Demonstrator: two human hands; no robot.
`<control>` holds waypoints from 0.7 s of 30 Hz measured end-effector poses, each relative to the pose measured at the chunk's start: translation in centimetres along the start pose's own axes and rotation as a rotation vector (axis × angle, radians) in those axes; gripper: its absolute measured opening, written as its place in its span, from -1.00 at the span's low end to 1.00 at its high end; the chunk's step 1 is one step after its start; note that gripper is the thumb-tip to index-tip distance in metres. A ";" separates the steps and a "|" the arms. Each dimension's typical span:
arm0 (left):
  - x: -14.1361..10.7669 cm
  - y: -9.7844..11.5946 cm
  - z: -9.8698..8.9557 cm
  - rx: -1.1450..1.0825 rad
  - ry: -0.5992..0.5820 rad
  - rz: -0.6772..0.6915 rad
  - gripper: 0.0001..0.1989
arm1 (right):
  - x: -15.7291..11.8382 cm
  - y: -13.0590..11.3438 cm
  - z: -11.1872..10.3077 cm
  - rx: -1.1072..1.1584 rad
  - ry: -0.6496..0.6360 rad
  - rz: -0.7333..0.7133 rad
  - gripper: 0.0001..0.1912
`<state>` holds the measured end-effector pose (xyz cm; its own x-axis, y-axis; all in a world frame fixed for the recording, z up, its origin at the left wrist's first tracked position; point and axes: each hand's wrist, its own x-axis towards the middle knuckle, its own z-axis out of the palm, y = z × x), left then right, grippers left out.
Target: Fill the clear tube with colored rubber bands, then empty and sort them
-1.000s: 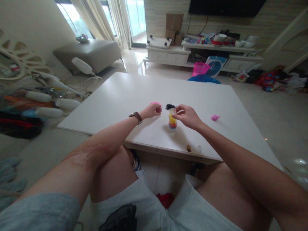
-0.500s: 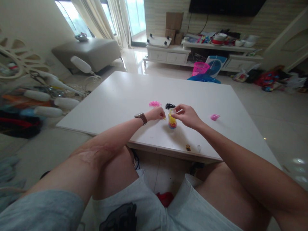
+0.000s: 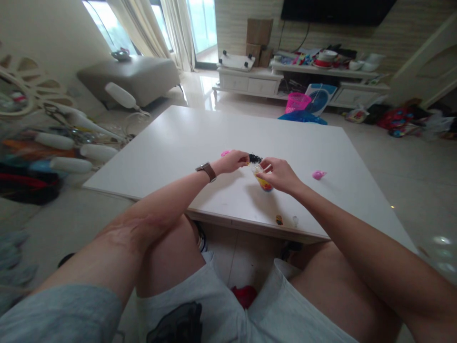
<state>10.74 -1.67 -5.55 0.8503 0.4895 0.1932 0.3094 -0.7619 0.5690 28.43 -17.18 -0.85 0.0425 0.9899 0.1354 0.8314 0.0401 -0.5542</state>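
Note:
A clear jar (image 3: 265,186) tilts over the white table, its mouth leaning toward my left hand. Yellow, red and blue bits fill part of it. My right hand (image 3: 280,174) grips the jar near its rim. Close to the mouth, my left hand (image 3: 235,161) is closed in a pinch on a small yellow piece, perhaps a rubber band. Just behind the jar lies a pile of thin black loops (image 3: 255,157), like small rubber bands. A pink pile (image 3: 225,153) is mostly hidden behind my left hand.
On the white table (image 3: 193,138) a pink pouch-like object (image 3: 319,175) lies to the right. Near the front edge are a small yellow-and-black figure (image 3: 279,219) and a small clear piece (image 3: 295,220). Beyond the table stands a pink basket (image 3: 298,102).
The jar has gone from upright to tilted, its base swung right, in my right hand. My left hand has moved slightly up and right, and now covers most of the pink pile.

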 end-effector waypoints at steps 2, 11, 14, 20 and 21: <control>-0.3 0.9 -1.0 -0.088 0.067 0.029 -0.90 | 0.0 0.0 -0.1 -0.086 0.000 0.007 -0.82; -1.6 4.7 -1.2 -0.051 0.069 0.144 -0.91 | -0.1 0.0 0.2 -0.172 -0.015 0.022 -0.81; -1.6 5.0 -0.9 -0.091 0.035 0.107 -0.90 | -0.1 0.1 0.3 -0.144 -0.014 -0.006 -0.82; -1.4 4.7 -0.8 -0.096 0.039 0.153 -0.94 | 0.0 0.0 0.3 -0.068 -0.018 0.007 -0.83; -1.3 4.6 -0.8 -0.090 0.040 0.175 -0.93 | 0.1 -0.1 0.3 -0.055 -0.020 0.014 -0.83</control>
<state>10.67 -5.49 -2.51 0.8699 0.3704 0.3257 0.1176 -0.7970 0.5924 28.24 -17.09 -1.03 0.0438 0.9928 0.1113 0.8603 0.0192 -0.5095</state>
